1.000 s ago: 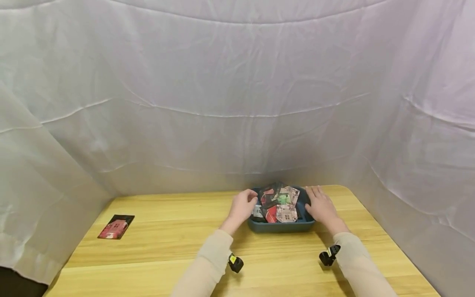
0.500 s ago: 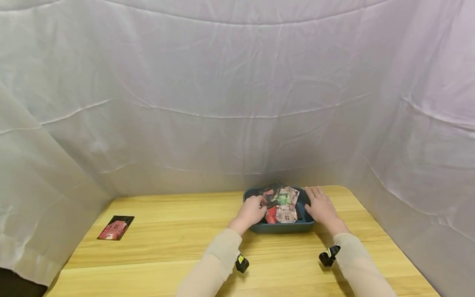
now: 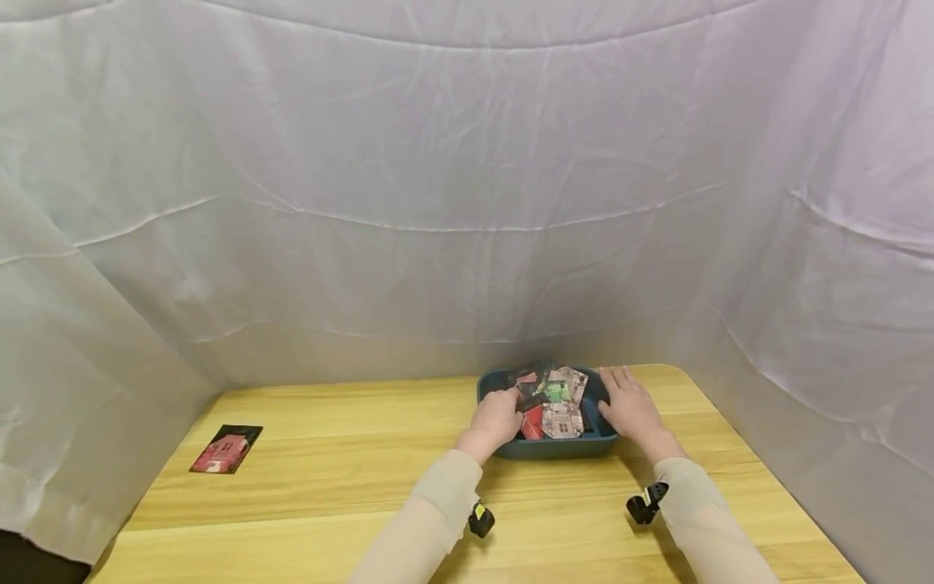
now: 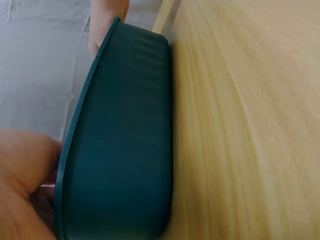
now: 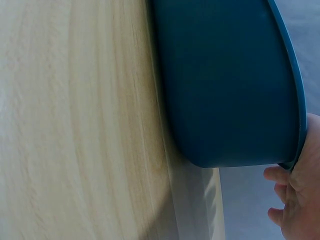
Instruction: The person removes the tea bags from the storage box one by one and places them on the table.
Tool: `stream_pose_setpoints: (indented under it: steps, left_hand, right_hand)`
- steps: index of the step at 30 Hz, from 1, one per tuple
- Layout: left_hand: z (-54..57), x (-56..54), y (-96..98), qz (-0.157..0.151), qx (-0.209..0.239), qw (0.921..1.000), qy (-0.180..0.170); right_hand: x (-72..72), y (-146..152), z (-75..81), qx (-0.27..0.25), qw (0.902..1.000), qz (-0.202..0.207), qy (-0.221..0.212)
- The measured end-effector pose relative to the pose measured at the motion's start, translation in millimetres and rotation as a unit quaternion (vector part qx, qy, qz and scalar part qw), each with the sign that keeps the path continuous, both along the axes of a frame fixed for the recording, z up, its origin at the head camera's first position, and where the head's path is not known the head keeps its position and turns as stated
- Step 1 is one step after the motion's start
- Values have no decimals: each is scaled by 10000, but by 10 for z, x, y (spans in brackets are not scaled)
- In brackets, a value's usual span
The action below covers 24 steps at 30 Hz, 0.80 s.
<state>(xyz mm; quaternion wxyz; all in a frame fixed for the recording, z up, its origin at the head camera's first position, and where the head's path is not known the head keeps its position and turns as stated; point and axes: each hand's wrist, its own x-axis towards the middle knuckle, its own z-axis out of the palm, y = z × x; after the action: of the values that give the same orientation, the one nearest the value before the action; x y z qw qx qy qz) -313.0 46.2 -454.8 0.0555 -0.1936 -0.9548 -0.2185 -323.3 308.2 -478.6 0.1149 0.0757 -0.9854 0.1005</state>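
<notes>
A dark blue-green plastic tub (image 3: 562, 448) stands at the back of the table. In it lies a pile of flat printed pieces with house pictures, among them a red one (image 3: 533, 422), a pale one (image 3: 563, 421) and a green one (image 3: 557, 392). My left hand (image 3: 498, 418) reaches over the tub's left rim onto the pile; its fingertips are hidden, so any hold is unclear. In the left wrist view its fingers bend inside the rim. My right hand (image 3: 633, 410) holds the right rim, thumb inside and fingers outside, as the right wrist view (image 5: 305, 185) partly shows.
A dark flat piece with a pink house picture (image 3: 227, 449) lies alone on the left of the wooden table (image 3: 328, 487). Pale cloth (image 3: 467, 284) hangs close behind the table and at both sides.
My left hand has moved from the tub's left rim rightward and down into the tub, covering the pieces at its left. My right hand has stayed at the right rim.
</notes>
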Motion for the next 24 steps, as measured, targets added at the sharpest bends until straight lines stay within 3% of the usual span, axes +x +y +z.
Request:
stream_pose_setpoints:
  steps: [7, 11, 15, 19, 24]
  left_hand:
    - [-1, 12, -27, 73, 695, 9971, 311]
    - [-3, 11, -62, 40, 1228, 9914, 444]
    - [-3, 0, -94, 81, 1722, 9843, 364]
    - [24, 6, -145, 128, 2339, 9720, 167]
    - [76, 8, -241, 194, 3160, 9484, -168]
  right_hand:
    - [-26, 15, 3, 46, 10000, 20, 78]
    - [-24, 11, -1, 73, 9999, 28, 66]
    - [-23, 9, 5, 46, 10000, -1, 16]
    - [-28, 6, 7, 36, 10000, 12, 21]
    - [-41, 2, -7, 64, 10000, 37, 22]
